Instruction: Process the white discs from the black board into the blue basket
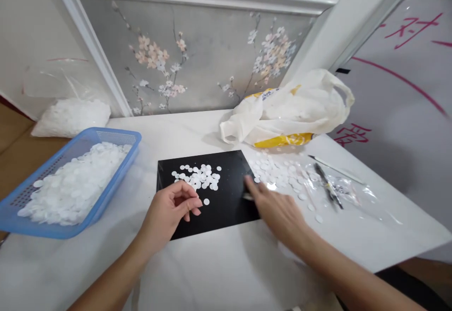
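Observation:
Over the front left of a black board (pixel 229 207), my left hand (pixel 173 210) has thumb and fingertips pinched together. Whatever may be between them is too small to make out. A single white disc (pixel 206 202) lies just beside those fingertips. Behind them, a loose pile of small round white discs (pixel 201 178) is spread on the board. At the board's right edge is my right hand (pixel 277 207), blurred by motion, its fingers bent downward. A small pale thing (pixel 248 197) shows under these fingers, its kind unclear.
A blue basket (pixel 132 137) full of white discs stands left, with a clear bag of white pieces (pixel 72 118) behind it. More discs (pixel 282 174) lie right of the board, near a black pen (pixel 328 186) and clear plastic. A white plastic bag (pixel 293 113) sits against the wall.

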Tool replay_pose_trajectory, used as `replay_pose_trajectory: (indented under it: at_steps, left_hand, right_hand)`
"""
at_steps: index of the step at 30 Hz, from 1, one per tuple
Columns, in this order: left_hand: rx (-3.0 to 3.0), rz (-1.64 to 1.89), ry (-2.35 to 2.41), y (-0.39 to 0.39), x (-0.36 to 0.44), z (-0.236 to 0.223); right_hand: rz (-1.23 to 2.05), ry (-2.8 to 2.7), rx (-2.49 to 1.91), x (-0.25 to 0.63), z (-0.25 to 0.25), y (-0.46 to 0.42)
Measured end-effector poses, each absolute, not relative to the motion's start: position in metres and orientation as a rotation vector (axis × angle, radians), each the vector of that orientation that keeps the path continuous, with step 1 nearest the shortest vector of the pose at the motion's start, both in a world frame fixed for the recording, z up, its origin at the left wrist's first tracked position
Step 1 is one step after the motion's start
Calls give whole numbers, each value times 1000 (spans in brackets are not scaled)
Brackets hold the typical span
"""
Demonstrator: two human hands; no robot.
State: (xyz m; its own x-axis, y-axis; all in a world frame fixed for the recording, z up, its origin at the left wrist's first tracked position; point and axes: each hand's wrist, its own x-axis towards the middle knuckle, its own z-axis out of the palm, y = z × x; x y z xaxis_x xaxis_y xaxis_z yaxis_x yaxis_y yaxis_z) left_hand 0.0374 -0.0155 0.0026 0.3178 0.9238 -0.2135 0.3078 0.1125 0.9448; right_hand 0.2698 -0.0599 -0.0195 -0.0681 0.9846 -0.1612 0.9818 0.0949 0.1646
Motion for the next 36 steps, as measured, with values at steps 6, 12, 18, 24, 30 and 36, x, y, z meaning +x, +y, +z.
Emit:
replay_pose_trajectory:
  at_steps: [6, 12, 18, 24, 30, 36]
  left_hand:
    - [1110, 757, 1134, -12, 36, -4]
    - [927, 675, 1083, -22, 40, -1]
    - [810, 615, 1046, -31, 46, 1]
    - [705, 641, 1025, -28, 46, 2]
    - [662, 670, 1039, -23, 42, -1]
    - [716, 640, 1039, -23, 42, -6]
  right_hand:
    - [209, 2926, 1378, 275, -46, -64]
    - [199, 2860, 1549, 292, -56, -59]
    - [137, 2661, 2091, 289, -20, -47]
    - [-793, 2756, 2155, 245, 11, -29]
    - [-983, 3023, 1925, 240, -14, -34]
    - [-776, 3266, 1809, 238, -23, -42]
